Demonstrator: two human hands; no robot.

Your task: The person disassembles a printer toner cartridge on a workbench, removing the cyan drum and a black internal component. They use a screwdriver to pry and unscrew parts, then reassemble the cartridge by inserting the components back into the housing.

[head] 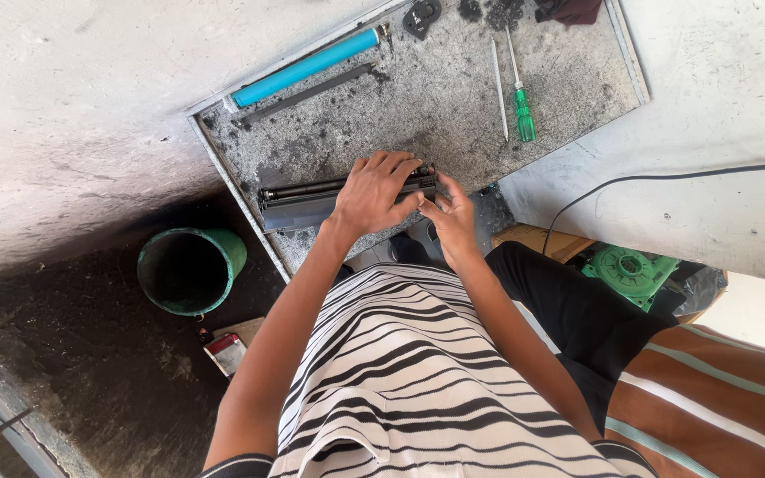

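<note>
Left hand clamps over the cartridge, which lies long axis left-right at the tray's near edge; right hand pinches its right end.

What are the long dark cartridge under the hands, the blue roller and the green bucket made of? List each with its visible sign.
Cartridge: apparently black moulded plastic, matt, dusted with dark powder.
Blue roller: smooth glossy blue surface, probably a coated metal tube; bare pin at one end.
Green bucket: likely plastic, dull green, soot-blackened inside.
</note>
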